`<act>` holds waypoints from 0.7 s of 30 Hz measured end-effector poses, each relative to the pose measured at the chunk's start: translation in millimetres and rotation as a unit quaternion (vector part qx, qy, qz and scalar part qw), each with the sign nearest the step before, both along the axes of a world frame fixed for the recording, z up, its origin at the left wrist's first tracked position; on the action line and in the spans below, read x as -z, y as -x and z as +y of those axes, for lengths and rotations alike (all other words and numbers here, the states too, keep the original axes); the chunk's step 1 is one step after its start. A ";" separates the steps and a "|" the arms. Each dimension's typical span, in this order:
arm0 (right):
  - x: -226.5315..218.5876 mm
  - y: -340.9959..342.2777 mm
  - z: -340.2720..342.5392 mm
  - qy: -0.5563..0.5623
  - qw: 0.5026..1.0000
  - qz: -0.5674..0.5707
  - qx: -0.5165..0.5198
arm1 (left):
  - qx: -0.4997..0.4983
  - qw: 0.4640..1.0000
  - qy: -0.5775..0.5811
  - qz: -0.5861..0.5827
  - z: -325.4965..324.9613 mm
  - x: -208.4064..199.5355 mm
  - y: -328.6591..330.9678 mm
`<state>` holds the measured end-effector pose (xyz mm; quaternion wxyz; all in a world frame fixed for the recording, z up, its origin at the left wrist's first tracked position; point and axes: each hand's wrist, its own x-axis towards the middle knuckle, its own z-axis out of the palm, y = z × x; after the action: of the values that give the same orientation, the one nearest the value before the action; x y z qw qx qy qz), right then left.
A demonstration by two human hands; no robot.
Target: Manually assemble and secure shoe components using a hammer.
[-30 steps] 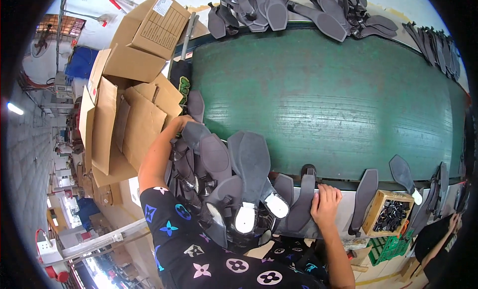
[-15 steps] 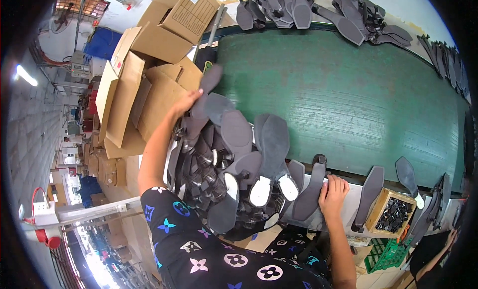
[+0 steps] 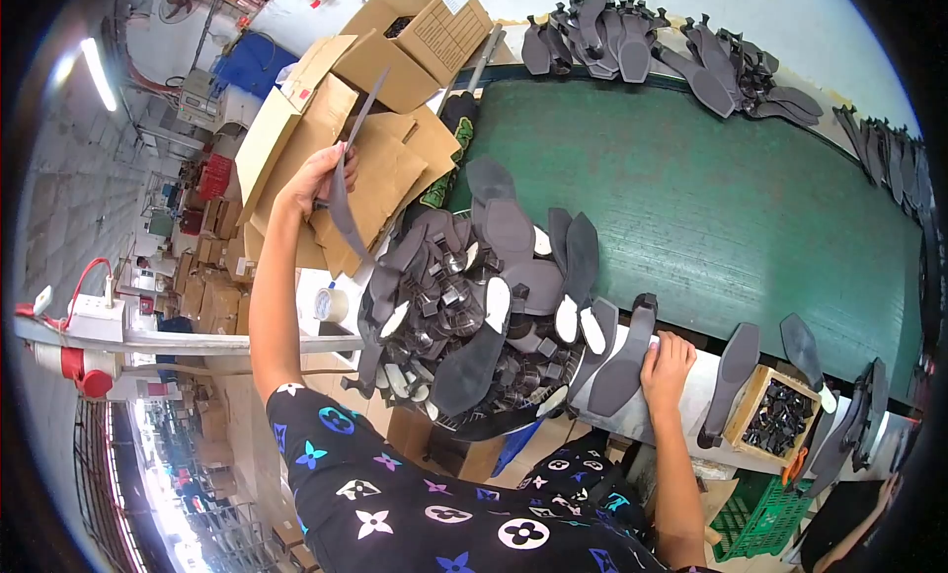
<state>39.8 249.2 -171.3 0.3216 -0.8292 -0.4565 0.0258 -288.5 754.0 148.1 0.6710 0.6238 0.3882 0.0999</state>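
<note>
My left hand point(image 3: 321, 178) is raised over the cardboard boxes, its fingers closed round the middle of a dark grey shoe sole point(image 3: 343, 217) seen nearly edge-on. My right hand point(image 3: 669, 368) lies on the metal ledge point(image 3: 686, 403) along the belt's near edge, fingers over the ledge and holding nothing I can see. Beside its thumb lies a heeled grey sole point(image 3: 624, 370); whether they touch I cannot tell. Between my arms, a heap of shoe soles point(image 3: 464, 370) fills a round basket, several with white patches and dark glossy heels.
A green conveyor belt point(image 3: 711, 207) stretches beyond the ledge, with more soles point(image 3: 632, 44) along its far side. At right stand a wooden box point(image 3: 750, 405) of small black parts, orange-handled scissors point(image 3: 793, 469) and a green crate point(image 3: 755, 522). Open cartons point(image 3: 286, 119) stand left; a tape roll point(image 3: 331, 304) lies near the basket.
My left hand has moved left from the heap to over the cartons, carrying a sole. My right hand stays on the ledge. The view has shifted, showing more of the basket.
</note>
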 end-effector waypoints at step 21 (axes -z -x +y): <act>-39.5 -7.3 96.1 0.134 0.954 0.263 0.049 | 0.091 0.920 -0.223 0.309 -146.7 76.6 7.5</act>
<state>47.1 345.2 -131.8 0.3176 -0.8498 -0.3069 0.2879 -296.0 607.3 71.5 0.3678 0.7896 0.4853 -0.0753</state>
